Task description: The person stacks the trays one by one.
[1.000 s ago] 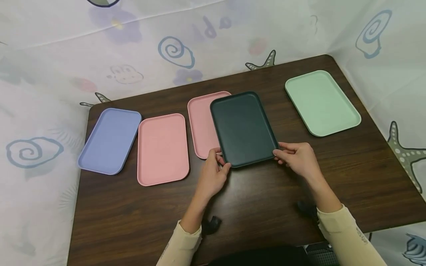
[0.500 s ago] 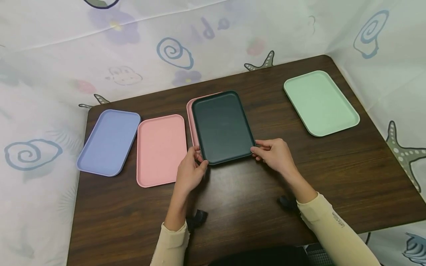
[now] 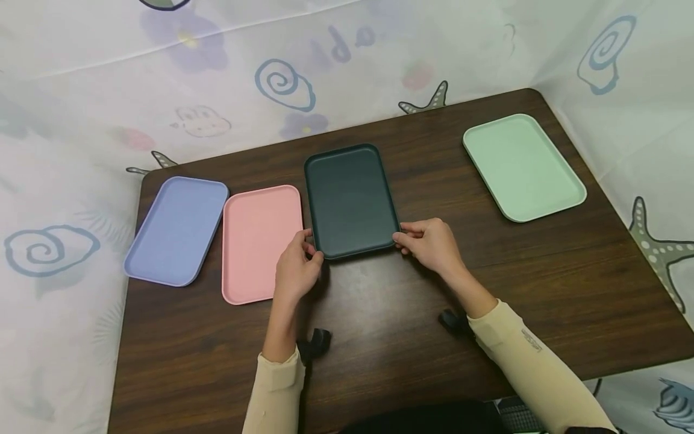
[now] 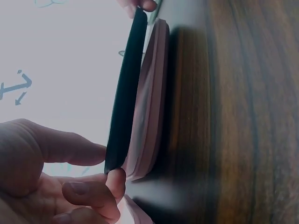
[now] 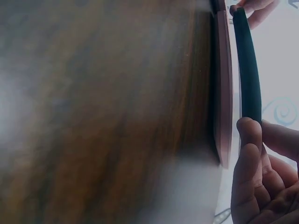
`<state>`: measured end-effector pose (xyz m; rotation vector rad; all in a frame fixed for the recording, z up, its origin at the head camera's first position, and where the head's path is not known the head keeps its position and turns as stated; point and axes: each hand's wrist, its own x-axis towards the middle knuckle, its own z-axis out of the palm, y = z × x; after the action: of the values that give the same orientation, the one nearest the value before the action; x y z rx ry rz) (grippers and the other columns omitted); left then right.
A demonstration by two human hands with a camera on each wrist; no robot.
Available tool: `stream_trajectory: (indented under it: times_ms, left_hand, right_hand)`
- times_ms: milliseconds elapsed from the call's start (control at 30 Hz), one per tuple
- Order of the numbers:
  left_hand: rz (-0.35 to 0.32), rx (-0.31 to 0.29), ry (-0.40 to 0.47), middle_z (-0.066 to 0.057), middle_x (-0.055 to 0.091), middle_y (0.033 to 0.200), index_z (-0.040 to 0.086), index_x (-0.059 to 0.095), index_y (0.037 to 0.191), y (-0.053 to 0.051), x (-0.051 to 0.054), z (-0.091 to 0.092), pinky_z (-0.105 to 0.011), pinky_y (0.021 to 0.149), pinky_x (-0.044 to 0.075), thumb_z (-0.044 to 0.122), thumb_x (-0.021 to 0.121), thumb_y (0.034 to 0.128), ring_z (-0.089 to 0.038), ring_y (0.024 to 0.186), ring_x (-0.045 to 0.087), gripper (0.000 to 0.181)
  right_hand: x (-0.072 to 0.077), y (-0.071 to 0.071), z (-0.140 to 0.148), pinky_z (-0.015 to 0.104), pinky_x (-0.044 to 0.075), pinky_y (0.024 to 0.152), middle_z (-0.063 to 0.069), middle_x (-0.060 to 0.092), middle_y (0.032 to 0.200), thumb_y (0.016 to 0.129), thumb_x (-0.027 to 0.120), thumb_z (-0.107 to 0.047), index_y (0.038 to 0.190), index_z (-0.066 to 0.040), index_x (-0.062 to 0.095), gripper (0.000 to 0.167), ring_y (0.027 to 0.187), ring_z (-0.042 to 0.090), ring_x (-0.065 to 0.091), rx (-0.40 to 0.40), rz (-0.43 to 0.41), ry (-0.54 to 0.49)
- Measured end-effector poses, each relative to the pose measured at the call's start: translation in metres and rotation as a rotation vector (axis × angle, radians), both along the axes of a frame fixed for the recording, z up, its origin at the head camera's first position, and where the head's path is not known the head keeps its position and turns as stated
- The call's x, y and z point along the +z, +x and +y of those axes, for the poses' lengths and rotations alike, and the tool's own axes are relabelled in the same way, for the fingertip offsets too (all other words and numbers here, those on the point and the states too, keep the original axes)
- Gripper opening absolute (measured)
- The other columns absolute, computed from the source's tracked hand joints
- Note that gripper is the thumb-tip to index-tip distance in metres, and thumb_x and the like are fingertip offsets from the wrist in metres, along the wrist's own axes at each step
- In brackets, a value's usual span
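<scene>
A dark green tray [image 3: 352, 202] is pinched at its two near corners, the left one by my left hand [image 3: 297, 268] and the right one by my right hand [image 3: 434, 246]. Beneath it lies a pink tray [image 4: 154, 102], which the head view hides and both wrist views show. In the left wrist view a narrow gap parts the two at the far end. Thumb above and fingers below, the left hand grips the green rim. The right hand [image 5: 266, 172] holds its corner the same way. Just left of my left hand lies another pink tray [image 3: 260, 241].
A blue tray [image 3: 178, 232] lies at the far left, close against the left pink tray. To the right, a light green tray [image 3: 525, 167] lies near the edge of the brown table [image 3: 542, 283]. A printed cloth [image 3: 347, 48] hangs behind and at the sides.
Both hands have carried the dark green tray leftward, until it covers the pink tray that showed beside it earlier. The other trays have stayed put.
</scene>
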<state>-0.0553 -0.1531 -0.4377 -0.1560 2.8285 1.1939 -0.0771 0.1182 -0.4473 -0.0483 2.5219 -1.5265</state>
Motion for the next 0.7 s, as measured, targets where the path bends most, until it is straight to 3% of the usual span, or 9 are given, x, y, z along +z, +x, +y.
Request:
stream_trajectory:
  times_ms: [267, 700]
  left_hand:
    - [0.02, 0.043, -0.059, -0.009, 0.059, 0.088, 0.001, 0.056, 0.132, -0.004, -0.0014, 0.0004, -0.045, 0.077, 0.042, 0.008, 0.058, 0.0842, -0.027, 0.076, 0.053, 0.049]
    - [-0.013, 0.052, -0.107, -0.011, 0.059, 0.09, 0.003, 0.057, 0.132, -0.0029, -0.0034, 0.0051, -0.046, 0.077, 0.042, 0.01, 0.057, 0.085, -0.029, 0.085, 0.055, 0.048]
  right_hand:
    - [-0.0009, -0.0065, -0.0058, 0.031, 0.054, 0.06, 0.004, 0.074, 0.079, 0.091, 0.072, -0.022, 0.116, 0.0, 0.071, 0.034, 0.063, 0.015, 0.069, 0.005, 0.016, 0.024]
    - [-0.0051, -0.0083, -0.0041, 0.031, 0.054, 0.059, 0.004, 0.073, 0.078, 0.092, 0.071, -0.021, 0.117, 0.001, 0.07, 0.033, 0.063, 0.019, 0.07, 0.009, -0.025, 0.03]
